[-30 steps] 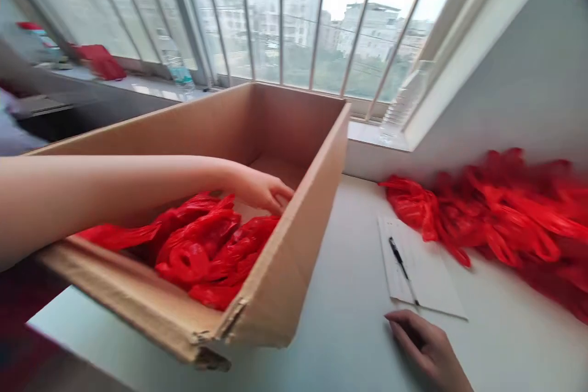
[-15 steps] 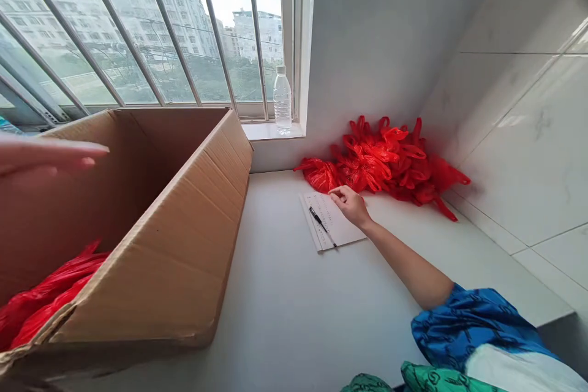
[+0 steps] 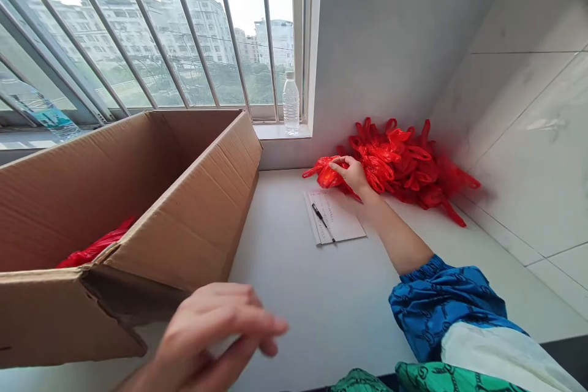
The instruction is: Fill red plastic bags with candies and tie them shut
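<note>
Right hand (image 3: 353, 174) closed on red plastic bags (image 3: 395, 162), just beyond a notepad (image 3: 333, 217); left hand (image 3: 215, 331) loosely open, empty, beside a cardboard box (image 3: 138, 196).

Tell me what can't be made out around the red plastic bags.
Head view:
Red plastic bags in the brown cardboard box: hidden by its near wall.
Writing on the white paper sheet: too small.
Left hand: motion-blurred.
Right hand on a red bag: its hold hidden by its fingers.

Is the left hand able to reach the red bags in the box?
Probably yes: the left hand is beside the cardboard box, whose top is open; only its wall separates hand and red bags.
</note>
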`<state>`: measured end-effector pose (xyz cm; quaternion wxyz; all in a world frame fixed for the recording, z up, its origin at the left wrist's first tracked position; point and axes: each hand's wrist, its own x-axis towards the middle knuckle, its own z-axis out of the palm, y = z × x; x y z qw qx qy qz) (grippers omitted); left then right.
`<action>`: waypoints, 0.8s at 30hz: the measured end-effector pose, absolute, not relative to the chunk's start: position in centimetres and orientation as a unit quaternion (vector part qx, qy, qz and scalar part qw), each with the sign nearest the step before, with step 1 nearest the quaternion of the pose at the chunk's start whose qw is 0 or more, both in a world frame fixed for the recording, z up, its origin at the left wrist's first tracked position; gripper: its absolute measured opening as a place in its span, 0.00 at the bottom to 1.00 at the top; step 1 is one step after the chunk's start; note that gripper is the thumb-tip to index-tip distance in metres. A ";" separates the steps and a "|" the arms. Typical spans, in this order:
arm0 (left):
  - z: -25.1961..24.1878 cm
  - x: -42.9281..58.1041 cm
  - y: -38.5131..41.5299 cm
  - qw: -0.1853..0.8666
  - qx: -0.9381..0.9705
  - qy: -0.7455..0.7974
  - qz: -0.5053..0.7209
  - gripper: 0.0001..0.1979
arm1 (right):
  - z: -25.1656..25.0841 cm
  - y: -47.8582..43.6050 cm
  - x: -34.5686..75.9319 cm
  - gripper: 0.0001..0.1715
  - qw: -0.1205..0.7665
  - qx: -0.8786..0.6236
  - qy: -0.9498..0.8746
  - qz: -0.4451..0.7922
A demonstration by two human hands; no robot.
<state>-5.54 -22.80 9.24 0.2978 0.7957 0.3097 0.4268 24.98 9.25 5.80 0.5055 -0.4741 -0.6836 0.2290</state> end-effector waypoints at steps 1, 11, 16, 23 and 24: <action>8.6 -4.3 -21.5 0.336 0.780 0.328 0.413 0.14 | 6.3 8.3 25.1 0.21 0.516 -0.456 -0.685 0.237; -1.3 2.4 -11.8 0.727 0.405 0.350 0.430 0.29 | 4.5 -4.5 25.3 0.21 0.439 -0.322 -0.635 0.549; -3.8 1.7 -10.8 0.727 0.382 0.362 0.441 0.18 | 1.7 -4.9 27.8 0.18 0.375 -0.350 -0.677 0.528; -5.1 0.9 -10.7 0.749 0.337 0.347 0.453 0.11 | -1.1 -3.7 30.3 0.13 0.312 -0.412 -0.836 0.185; -5.1 0.9 -10.8 0.750 0.335 0.344 0.454 0.10 | -1.4 -3.8 30.2 0.14 0.288 -0.395 -0.856 0.168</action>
